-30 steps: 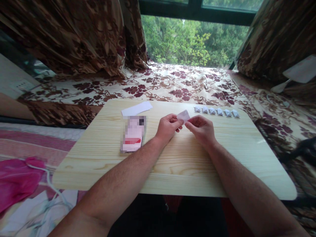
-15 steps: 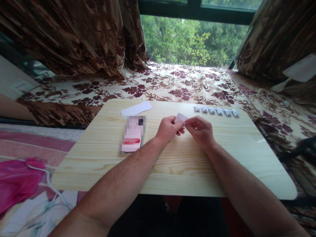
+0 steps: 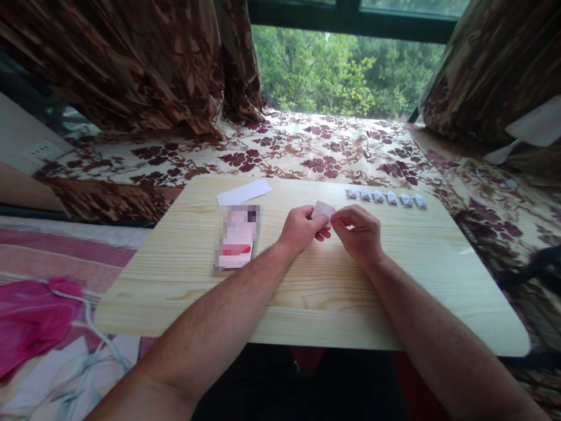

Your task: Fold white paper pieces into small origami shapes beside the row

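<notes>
Holding a small white paper (image 3: 323, 209) between them, the two hands meet just above the middle of the frame, over a light wooden table (image 3: 307, 304). The left hand (image 3: 302, 230) pinches the left edge of the paper with thumb and forefinger, and its other fingers are curled under. The right hand (image 3: 358, 233) grips the right edge in the same way, with the fingers bent into a loose fist. The fingertips of both hands almost touch. Only the top corner of the paper shows above the fingers, so I cannot tell its fold. It seems lifted a little off the table.

Left of the hands a flat object (image 3: 237, 237), pink and white and blurred, lies on the table. Just behind it, toward the upper left, lies a white strip (image 3: 243, 192). In the upper right part of the table six small folded pieces (image 3: 384, 197) stand in a row, side by side. Behind the table is a flowered cloth (image 3: 315, 146), then brown curtains (image 3: 131, 64) on both sides of a window (image 3: 342, 70) with green trees. A pink cloth (image 3: 30, 321) is at the lower left.
</notes>
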Motion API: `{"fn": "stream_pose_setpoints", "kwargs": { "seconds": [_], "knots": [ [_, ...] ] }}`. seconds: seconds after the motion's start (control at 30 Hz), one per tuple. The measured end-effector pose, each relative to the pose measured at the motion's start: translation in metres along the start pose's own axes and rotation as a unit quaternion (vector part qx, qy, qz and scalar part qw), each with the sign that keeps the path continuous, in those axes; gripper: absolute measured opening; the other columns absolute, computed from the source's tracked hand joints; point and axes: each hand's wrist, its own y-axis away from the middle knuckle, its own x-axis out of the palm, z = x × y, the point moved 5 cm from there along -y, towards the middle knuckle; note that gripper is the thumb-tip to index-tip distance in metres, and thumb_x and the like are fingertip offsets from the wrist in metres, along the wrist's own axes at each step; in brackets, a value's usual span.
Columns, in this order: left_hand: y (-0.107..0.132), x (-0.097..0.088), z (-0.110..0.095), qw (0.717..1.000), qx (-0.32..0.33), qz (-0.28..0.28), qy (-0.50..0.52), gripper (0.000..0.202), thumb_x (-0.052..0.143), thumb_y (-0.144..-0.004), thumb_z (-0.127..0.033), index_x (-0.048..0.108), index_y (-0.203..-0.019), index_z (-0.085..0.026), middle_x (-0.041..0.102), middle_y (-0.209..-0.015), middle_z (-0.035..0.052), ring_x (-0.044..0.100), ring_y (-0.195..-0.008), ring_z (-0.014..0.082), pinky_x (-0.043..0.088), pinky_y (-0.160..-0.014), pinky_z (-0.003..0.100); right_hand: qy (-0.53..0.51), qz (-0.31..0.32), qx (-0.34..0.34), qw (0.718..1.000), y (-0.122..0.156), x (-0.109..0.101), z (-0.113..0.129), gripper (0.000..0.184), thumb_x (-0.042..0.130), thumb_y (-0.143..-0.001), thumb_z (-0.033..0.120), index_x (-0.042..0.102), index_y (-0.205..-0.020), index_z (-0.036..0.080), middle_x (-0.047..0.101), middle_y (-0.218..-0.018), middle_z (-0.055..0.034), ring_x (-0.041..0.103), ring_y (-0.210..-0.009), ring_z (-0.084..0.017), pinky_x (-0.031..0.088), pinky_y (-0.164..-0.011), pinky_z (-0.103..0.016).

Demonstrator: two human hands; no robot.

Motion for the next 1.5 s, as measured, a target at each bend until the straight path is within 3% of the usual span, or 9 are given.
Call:
{"fn": "stream_pose_setpoints", "kwargs": {
  "seconds": [0.37, 0.57, 0.9, 1.07, 1.5],
  "knots": [
    [0.001, 0.003, 0.000, 0.999, 0.018, 0.022, -0.019, 0.015, 0.067, -0.073, -0.026, 0.065, -0.078, -0.012, 0.070, -0.070, 0.0059, 0.068, -0.056, 0.0150, 0.050, -0.044, 0.020, 0.038, -0.040, 0.064, 0.996, 0.002, 0.000, -0.007, 0.004, 0.065, -0.078, 0.022, 0.069, -0.077, 0.020, 0.070, -0.067, -0.0004, 0.063, -0.058, -0.014, 0.051, -0.058, -0.026],
    [0.003, 0.003, 0.001, 0.999, 0.024, 0.018, -0.038, 0.017, 0.067, -0.075, -0.029, 0.065, -0.078, -0.012, 0.071, -0.071, 0.0066, 0.069, -0.058, 0.0153, 0.051, -0.045, 0.020, 0.018, -0.017, 0.113, 0.993, 0.002, 0.003, -0.013, 0.008, 0.064, -0.081, 0.026, 0.068, -0.078, 0.019, 0.071, -0.068, -0.0016, 0.065, -0.058, -0.015, 0.050, -0.056, -0.026],
    [0.001, 0.002, 0.001, 0.999, 0.029, 0.014, -0.025, 0.017, 0.067, -0.076, -0.028, 0.066, -0.080, -0.011, 0.069, -0.063, 0.0054, 0.066, -0.053, 0.0136, 0.051, -0.045, 0.021, -0.040, 0.013, 0.048, 0.998, 0.001, 0.004, -0.013, 0.003, 0.066, -0.079, 0.021, 0.068, -0.081, 0.021, 0.067, -0.078, -0.0012, 0.062, -0.067, -0.014, 0.051, -0.060, -0.028],
    [0.001, 0.000, 0.000, 1.000, 0.021, 0.006, 0.005, 0.012, 0.065, -0.075, -0.023, 0.065, -0.077, -0.011, 0.068, -0.063, 0.0047, 0.064, -0.051, 0.0124, 0.049, -0.044, 0.020, -0.025, 0.041, -0.003, 0.999, -0.001, 0.002, -0.001, 0.011, 0.063, -0.081, 0.016, 0.072, -0.081, 0.022, 0.066, -0.081, -0.0017, 0.062, -0.071, -0.013, 0.050, -0.060, -0.026],
    [-0.001, -0.002, 0.001, 0.999, -0.001, 0.008, 0.046, 0.023, 0.073, -0.072, -0.034, 0.067, -0.074, -0.011, 0.068, -0.060, 0.0047, 0.062, -0.048, 0.0123, 0.049, -0.044, 0.021, -0.035, 0.051, -0.004, 0.998, -0.001, 0.001, 0.002, 0.010, 0.064, -0.083, 0.019, 0.073, -0.083, 0.023, 0.067, -0.087, -0.0031, 0.063, -0.074, -0.014, 0.052, -0.060, -0.026]
  ]
}}
